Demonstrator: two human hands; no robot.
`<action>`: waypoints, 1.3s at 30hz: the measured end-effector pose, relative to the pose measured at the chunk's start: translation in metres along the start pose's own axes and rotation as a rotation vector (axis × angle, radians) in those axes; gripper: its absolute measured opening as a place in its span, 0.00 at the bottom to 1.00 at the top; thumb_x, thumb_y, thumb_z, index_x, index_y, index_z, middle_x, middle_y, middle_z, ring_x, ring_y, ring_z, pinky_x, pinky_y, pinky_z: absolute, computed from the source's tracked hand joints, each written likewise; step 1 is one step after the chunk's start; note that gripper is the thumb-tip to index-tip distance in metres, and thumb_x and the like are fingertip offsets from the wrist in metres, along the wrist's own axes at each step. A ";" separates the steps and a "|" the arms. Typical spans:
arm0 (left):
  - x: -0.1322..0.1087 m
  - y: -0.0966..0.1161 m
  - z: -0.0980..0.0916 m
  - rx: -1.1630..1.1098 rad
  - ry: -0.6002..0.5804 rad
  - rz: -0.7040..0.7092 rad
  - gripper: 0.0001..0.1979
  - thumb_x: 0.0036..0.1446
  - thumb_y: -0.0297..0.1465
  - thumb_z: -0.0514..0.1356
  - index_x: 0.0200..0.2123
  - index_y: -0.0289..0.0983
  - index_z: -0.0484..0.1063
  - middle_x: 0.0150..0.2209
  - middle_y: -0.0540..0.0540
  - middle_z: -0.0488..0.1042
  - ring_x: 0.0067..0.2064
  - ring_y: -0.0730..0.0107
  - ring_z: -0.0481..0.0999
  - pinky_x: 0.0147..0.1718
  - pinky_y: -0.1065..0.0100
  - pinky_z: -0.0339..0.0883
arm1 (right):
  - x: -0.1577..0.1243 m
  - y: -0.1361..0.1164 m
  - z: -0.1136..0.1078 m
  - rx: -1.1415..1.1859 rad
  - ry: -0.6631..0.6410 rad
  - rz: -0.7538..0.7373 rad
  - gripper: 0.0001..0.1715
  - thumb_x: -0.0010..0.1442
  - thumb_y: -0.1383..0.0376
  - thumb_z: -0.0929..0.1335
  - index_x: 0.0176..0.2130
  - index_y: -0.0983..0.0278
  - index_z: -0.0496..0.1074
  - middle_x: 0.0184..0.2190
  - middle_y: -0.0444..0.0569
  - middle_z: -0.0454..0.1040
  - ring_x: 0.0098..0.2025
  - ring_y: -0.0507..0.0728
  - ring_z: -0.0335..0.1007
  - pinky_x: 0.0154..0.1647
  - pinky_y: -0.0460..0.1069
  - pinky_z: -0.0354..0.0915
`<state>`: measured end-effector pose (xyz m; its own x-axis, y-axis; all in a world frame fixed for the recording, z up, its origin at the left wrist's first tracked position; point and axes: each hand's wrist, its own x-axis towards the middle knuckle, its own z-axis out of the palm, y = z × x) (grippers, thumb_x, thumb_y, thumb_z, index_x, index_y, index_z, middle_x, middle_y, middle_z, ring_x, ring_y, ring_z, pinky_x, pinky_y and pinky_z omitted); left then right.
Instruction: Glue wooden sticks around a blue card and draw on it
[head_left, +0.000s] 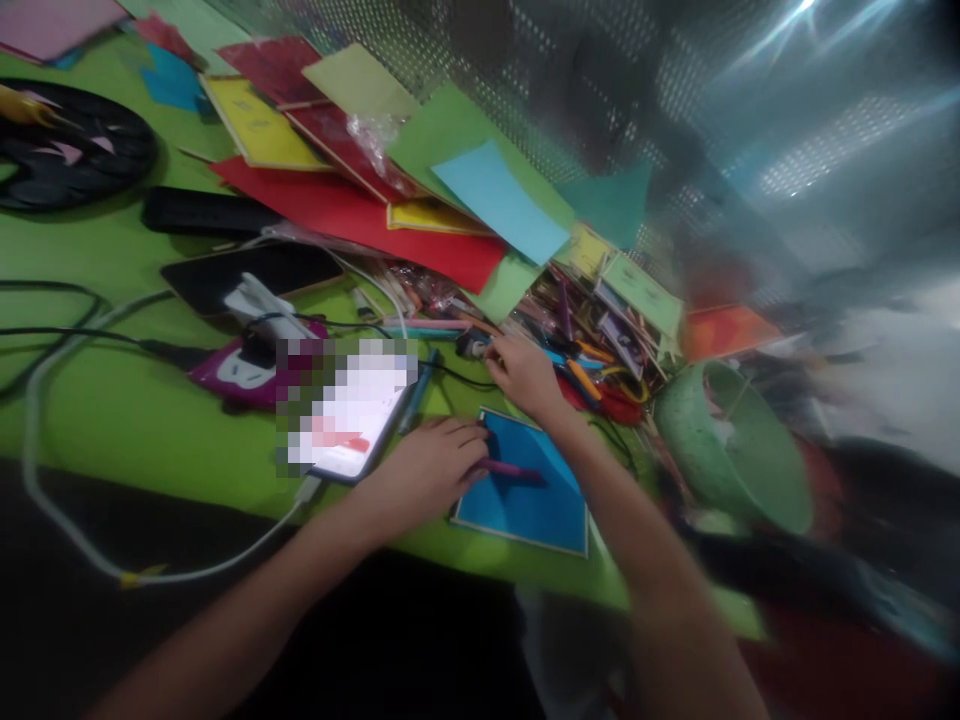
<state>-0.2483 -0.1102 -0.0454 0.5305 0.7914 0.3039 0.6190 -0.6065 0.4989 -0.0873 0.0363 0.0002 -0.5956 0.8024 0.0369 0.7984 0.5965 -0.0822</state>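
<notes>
Biggest thing there was the table, covered in bright green and pretty cluttered. A heap of coloured paper ran across the back, with a big red sheet near the front of it and a yellow card with pale edging further left. A green tub stood at the right end, and a black tray lay at the far left.

The main piece was the blue panel, flat near the front edge between the two forearms. As for progress, I'd call the edging done: pale strips ran along the sides I could see. The face looked plain, no marks or stuck-on bits I could make out, so that part seemed not started. Part of it was covered though, so no promises.

A lit phone lay just left of the panel, partly pixelated. The left hand rested at the panel's left edge, fingers curled in close, holding a purple pen that pointed out over the blue. The right hand was past the panel's far edge, thumb and fingers narrow, right by a small dark-and-white piece. Couldn't tell if it was pinching that or just next to it, too blurry.
</notes>
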 end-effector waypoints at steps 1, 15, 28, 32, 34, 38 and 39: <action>0.000 0.000 -0.001 0.000 0.002 0.001 0.08 0.70 0.31 0.61 0.48 0.36 0.77 0.55 0.41 0.81 0.55 0.55 0.79 0.53 0.54 0.72 | 0.003 -0.001 0.001 0.034 0.011 0.001 0.08 0.68 0.68 0.66 0.42 0.63 0.76 0.44 0.54 0.82 0.48 0.62 0.75 0.46 0.52 0.65; -0.001 0.002 0.002 -0.009 -0.005 -0.020 0.08 0.71 0.33 0.60 0.46 0.37 0.77 0.52 0.41 0.81 0.53 0.55 0.79 0.53 0.54 0.71 | 0.008 -0.005 0.003 0.174 -0.023 -0.025 0.06 0.65 0.69 0.69 0.39 0.62 0.77 0.44 0.52 0.79 0.50 0.61 0.75 0.50 0.53 0.67; 0.000 0.004 -0.001 -0.017 -0.015 -0.022 0.09 0.72 0.33 0.58 0.45 0.37 0.78 0.53 0.41 0.81 0.54 0.56 0.79 0.54 0.55 0.71 | 0.015 -0.016 0.006 0.025 -0.007 0.017 0.13 0.69 0.68 0.66 0.49 0.63 0.79 0.52 0.56 0.80 0.55 0.63 0.75 0.53 0.55 0.69; 0.002 0.005 -0.004 -0.017 -0.023 -0.022 0.09 0.72 0.32 0.58 0.45 0.36 0.78 0.53 0.41 0.80 0.54 0.57 0.79 0.54 0.55 0.71 | 0.019 -0.013 0.003 0.037 -0.021 -0.020 0.14 0.68 0.69 0.67 0.50 0.60 0.80 0.52 0.53 0.82 0.56 0.62 0.75 0.56 0.55 0.68; 0.002 0.005 -0.005 -0.015 -0.028 -0.021 0.08 0.72 0.32 0.59 0.45 0.36 0.78 0.53 0.40 0.81 0.53 0.56 0.79 0.54 0.55 0.71 | 0.020 -0.015 0.002 -0.004 -0.053 -0.039 0.12 0.68 0.69 0.67 0.47 0.60 0.80 0.51 0.52 0.82 0.57 0.62 0.75 0.55 0.54 0.68; 0.002 0.005 -0.003 -0.013 -0.032 -0.025 0.09 0.72 0.33 0.59 0.46 0.36 0.78 0.53 0.40 0.81 0.54 0.55 0.79 0.54 0.54 0.72 | 0.021 -0.025 0.000 -0.131 -0.097 -0.017 0.13 0.71 0.68 0.64 0.47 0.62 0.78 0.53 0.55 0.80 0.55 0.62 0.75 0.48 0.53 0.67; 0.001 0.004 -0.002 -0.013 -0.032 -0.027 0.09 0.72 0.33 0.59 0.46 0.36 0.78 0.53 0.41 0.81 0.54 0.55 0.79 0.54 0.54 0.72 | 0.020 -0.027 -0.001 -0.158 -0.107 -0.005 0.13 0.72 0.68 0.63 0.47 0.63 0.78 0.53 0.56 0.80 0.54 0.62 0.75 0.47 0.52 0.67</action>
<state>-0.2461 -0.1114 -0.0413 0.5320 0.8044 0.2645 0.6256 -0.5839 0.5174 -0.1207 0.0367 0.0042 -0.5992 0.7975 -0.0704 0.7940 0.6033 0.0753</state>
